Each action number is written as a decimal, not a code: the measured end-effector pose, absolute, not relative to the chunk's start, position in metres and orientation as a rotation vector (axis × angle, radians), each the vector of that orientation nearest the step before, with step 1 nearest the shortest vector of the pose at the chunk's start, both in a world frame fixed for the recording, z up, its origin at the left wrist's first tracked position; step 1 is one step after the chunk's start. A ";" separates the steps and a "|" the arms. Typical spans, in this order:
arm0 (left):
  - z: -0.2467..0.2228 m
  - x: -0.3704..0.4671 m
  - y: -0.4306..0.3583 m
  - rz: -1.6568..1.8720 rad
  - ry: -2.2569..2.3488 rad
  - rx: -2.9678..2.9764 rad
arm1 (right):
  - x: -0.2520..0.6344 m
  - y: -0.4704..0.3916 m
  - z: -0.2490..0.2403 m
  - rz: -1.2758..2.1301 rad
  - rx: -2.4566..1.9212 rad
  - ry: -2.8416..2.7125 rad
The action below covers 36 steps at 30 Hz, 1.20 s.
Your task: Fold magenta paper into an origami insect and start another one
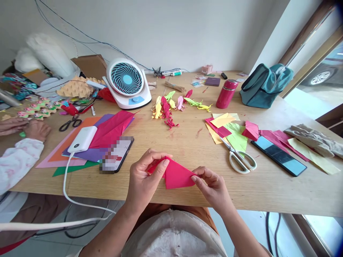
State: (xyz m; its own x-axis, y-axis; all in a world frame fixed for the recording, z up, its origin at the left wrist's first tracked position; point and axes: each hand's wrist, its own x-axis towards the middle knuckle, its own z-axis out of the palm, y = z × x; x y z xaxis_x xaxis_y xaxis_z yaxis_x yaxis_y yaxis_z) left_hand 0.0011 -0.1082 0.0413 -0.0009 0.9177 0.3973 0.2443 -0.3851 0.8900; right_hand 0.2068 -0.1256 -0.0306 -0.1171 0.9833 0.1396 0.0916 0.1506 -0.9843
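Between my two hands a folded piece of red paper (178,175) is held up just above the table's front edge. My left hand (148,175) pinches its upper left part between thumb and fingers. At the paper's right corner, my right hand (211,184) has a pinch grip with thumb and forefinger. Beyond the hands lies a group of small folded paper figures (166,107) in red, yellow, green and pink. White-handled scissors (239,160) rest to the right, partly on green paper (237,135).
Left of me are a phone (118,157), a white power bank (83,138) with a cable, and coloured paper sheets (112,126). A fan (127,82), red flask (227,93), teal bag (265,85) and second phone (278,152) stand or lie around. A co-worker's hands (37,129) are at far left.
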 end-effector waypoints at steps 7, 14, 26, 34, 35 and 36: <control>0.044 0.000 -0.109 1.369 1.111 1.544 | 0.201 -0.125 -0.032 1.400 -1.030 -1.234; 0.050 -0.003 -0.108 1.295 1.005 1.426 | 0.198 -0.124 -0.031 1.484 -0.998 -1.169; 0.054 -0.005 -0.106 1.358 0.999 1.513 | 0.197 -0.126 -0.034 1.371 -0.994 -1.255; 0.056 -0.003 -0.107 1.424 1.024 1.614 | 0.195 -0.123 -0.031 1.211 -0.989 -1.364; 0.059 -0.003 -0.108 1.451 1.020 1.641 | 0.194 -0.121 -0.030 1.167 -0.989 -1.393; 0.061 -0.003 -0.109 1.490 1.019 1.660 | 0.194 -0.119 -0.028 1.120 -0.987 -1.422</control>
State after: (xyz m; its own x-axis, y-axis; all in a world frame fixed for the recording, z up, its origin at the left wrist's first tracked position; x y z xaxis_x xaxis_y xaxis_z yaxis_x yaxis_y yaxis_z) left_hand -0.0028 -0.1086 0.0612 0.0402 0.8846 0.4645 0.1121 -0.4660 0.8777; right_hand 0.1939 -0.1192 -0.0280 -0.1339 0.9648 0.2261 0.0064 0.2290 -0.9734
